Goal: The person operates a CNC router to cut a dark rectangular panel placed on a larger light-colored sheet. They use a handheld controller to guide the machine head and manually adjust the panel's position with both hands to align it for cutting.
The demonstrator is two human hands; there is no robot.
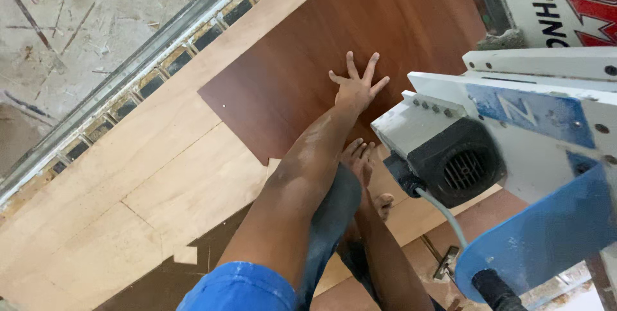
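From the head camera, the left hand lies flat with fingers spread wide on a dark reddish-brown laminate board, palm pressed to its surface and holding nothing. The board stretches away beyond the fingertips and out to both sides of the hand, resting on a pale plywood sheet that covers the desk nearer the person.

Just right of the hand, a white and blue machine head with a black vented motor housing crowds in close, and it blocks the view of the board's right part. A grey cable drops from it.

Below the forearm, bare feet rest on the plywood near the board's near edge. The right hand is hidden, so whether it is spread or closed cannot be told.

Far left of the hand, a metal rail runs diagonally, with a scuffed concrete floor beyond. A blue sleeve is cut off at the bottom edge.
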